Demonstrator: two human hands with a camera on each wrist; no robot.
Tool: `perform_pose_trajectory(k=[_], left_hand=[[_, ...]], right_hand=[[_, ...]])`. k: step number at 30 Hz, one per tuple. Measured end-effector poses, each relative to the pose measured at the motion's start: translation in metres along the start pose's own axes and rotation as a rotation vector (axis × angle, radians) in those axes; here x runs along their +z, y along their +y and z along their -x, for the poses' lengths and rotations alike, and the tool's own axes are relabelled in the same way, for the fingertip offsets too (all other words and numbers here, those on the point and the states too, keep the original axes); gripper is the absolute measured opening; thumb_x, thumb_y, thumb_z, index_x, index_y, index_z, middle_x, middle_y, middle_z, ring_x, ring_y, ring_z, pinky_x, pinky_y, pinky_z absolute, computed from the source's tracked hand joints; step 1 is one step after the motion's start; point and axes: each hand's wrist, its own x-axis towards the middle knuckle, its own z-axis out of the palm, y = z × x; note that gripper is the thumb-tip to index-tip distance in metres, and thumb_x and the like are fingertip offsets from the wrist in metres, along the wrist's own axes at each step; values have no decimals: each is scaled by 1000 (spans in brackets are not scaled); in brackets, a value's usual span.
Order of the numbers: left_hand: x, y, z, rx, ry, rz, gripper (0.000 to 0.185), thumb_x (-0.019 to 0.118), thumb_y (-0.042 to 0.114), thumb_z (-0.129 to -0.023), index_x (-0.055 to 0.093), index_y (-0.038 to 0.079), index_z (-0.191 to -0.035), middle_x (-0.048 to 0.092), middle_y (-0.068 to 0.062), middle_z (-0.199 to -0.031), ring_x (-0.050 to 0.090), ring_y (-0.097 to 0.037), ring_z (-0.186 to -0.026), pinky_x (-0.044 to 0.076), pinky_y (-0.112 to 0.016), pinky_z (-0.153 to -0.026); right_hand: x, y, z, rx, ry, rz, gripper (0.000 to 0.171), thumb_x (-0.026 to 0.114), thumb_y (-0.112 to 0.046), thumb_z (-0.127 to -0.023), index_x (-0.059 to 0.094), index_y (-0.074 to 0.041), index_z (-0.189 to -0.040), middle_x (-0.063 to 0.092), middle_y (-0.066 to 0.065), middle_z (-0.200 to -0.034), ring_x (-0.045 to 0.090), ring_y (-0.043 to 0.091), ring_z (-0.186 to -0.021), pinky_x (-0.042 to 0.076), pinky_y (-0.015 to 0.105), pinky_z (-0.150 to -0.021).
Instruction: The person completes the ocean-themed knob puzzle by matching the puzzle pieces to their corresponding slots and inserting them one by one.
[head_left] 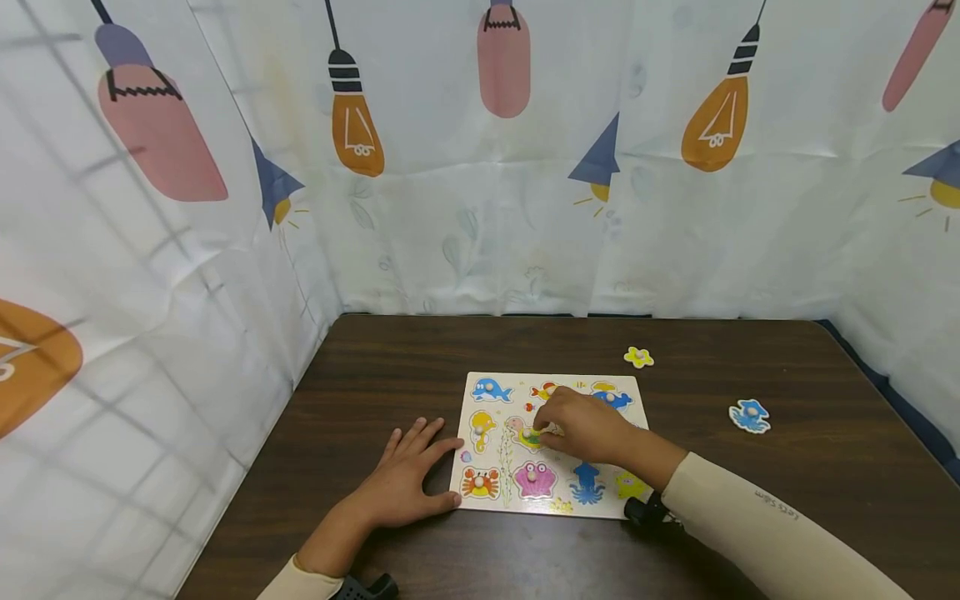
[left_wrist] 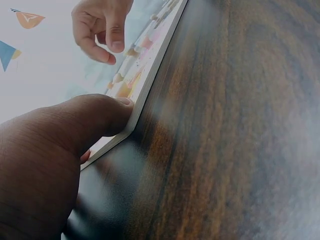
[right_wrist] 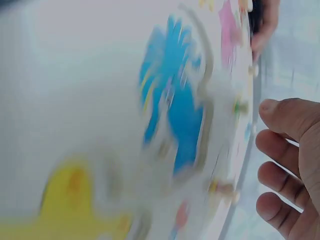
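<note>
A white wooden peg puzzle board (head_left: 516, 388) with sea-animal pieces lies on the dark table. My left hand (head_left: 408, 477) rests flat on the table, its thumb (left_wrist: 97, 117) pressed against the board's (left_wrist: 152, 70) near left corner. My right hand (head_left: 583, 425) hovers over the board's middle, fingertips at a green-and-yellow piece (head_left: 529, 436). In the right wrist view its fingers (right_wrist: 280, 165) are loosely curled with nothing between them, the thumb close to a green peg (right_wrist: 240, 106). This blurred view also shows a blue squid piece (right_wrist: 175, 115) and a yellow piece (right_wrist: 75, 200).
Two loose pieces lie on the table (head_left: 750, 500) right of the board: a yellow one (head_left: 638, 357) at the back and a blue one (head_left: 750, 415) further right. White curtains printed with light bulbs (head_left: 480, 208) close in the back and both sides.
</note>
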Motion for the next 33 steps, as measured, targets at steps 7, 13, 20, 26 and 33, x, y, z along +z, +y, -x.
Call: perform_pose_trajectory(k=[7,13,20,26,33], left_hand=[[0,0,0,5,0,8,77,68,68,-86,49,34,-152,28,-8,-166,15,-36,-155,4,-64,-120],[0,0,0,6,1,1,77,69,68,-85,49,34,-151,28,-8,-166,15,-36,-155,5,-65,-120],[0,0,0,12,3,1,77,68,68,-86,49,34,-152,28,-9,-166,16,-36,-155,5,-65,-120],[0,-1,0,9,-1,-2,77,67,69,-86,49,34,-152,28,-8,-166,16,-35,-155,5,-64,-120],[1,-1,0,5,1,-4,76,67,69,-86,49,35,-151,28,-8,-166,16,-35,-155,5,-64,-120]], right_hand=[[-8,31,16,124,11,20,12,80,-29,-91,79,-25,-102,67,-14,-99,58,10,-99,54,32,-76],[-18,55,37,180,41,59,17,81,-28,-90,78,-22,-105,69,-6,-106,60,15,-99,57,36,-76],[-30,82,66,280,62,81,21,82,-28,-89,78,-18,-107,69,2,-110,62,23,-102,59,46,-80],[-38,100,93,332,120,100,19,82,-24,-89,77,-16,-105,68,7,-108,63,27,-100,58,46,-69],[-42,122,125,383,124,97,20,81,-24,-90,76,-15,-107,66,12,-111,63,35,-104,57,51,-68]])
